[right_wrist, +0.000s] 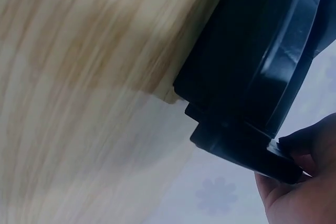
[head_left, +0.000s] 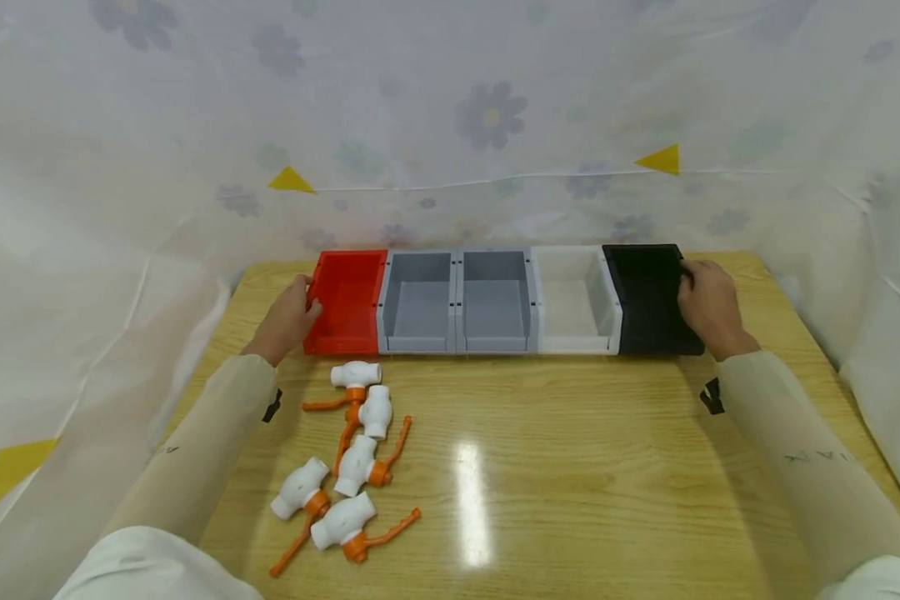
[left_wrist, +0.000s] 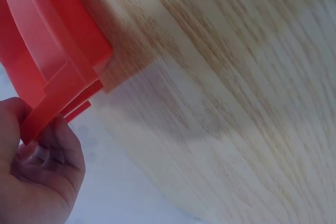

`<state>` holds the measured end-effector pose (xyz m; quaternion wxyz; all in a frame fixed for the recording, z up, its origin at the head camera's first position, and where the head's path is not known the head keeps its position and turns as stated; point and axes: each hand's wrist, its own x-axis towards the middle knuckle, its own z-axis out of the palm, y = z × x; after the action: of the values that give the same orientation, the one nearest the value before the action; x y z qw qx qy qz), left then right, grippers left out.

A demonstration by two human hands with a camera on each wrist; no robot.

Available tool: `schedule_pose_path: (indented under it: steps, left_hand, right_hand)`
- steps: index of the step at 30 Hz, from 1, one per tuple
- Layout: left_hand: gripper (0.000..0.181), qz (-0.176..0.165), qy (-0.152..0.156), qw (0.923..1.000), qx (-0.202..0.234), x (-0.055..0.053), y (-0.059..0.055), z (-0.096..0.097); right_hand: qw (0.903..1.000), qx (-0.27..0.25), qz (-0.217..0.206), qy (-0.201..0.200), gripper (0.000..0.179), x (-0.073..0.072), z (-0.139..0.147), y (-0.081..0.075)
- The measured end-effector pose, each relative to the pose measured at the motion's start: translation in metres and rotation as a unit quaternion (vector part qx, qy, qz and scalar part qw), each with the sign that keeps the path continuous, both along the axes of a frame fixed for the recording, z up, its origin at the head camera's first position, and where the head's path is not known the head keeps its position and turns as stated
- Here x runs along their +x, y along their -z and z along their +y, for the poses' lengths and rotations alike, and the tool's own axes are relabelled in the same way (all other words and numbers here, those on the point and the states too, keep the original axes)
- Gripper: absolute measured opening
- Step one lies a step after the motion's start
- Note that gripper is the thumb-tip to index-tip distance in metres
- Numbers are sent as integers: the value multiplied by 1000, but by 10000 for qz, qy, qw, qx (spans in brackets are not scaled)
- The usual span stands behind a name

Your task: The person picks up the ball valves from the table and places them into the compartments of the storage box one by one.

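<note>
Five bins stand side by side in a row at the back of the table: a red bin (head_left: 347, 304), two grey bins (head_left: 420, 308), a white bin (head_left: 570, 304) and a black bin (head_left: 648, 304). My left hand (head_left: 283, 317) pinches the outer side wall of the red bin, thumb inside and fingers outside, as the left wrist view also shows. At the other end my right hand (head_left: 714, 307) grips the outer wall of the black bin; in the right wrist view its thumb and fingers sit on either side of the rim. The insides of the bins hold nothing visible.
Several white valves with orange handles, among them one valve (head_left: 345, 521), lie in a loose group at the table's front left. The wooden table (head_left: 570, 467) reaches toward a flowered white curtain (head_left: 450, 125) behind the bins. Yellow triangles (head_left: 292, 180) mark the curtain.
</note>
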<state>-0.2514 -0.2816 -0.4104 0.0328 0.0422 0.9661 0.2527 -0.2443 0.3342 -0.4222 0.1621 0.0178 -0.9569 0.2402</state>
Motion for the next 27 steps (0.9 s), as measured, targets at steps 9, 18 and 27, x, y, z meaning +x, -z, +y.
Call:
schedule_pose_path:
  steps: [9,18,27]
  left_hand:
    - [44,30,146,9999,6,-8,10,-2]
    - [45,-173,212,9996,69,-19,15,5]
    - [41,59,180,9994,-284,-14,4,13]
  right_hand:
    - [9999,7,-71,-126,36,-11,-2,-2]
    - [9998,-179,28,-12,37,-17,5,5]
    - [9990,-427,92,62,39,-16,14,9]
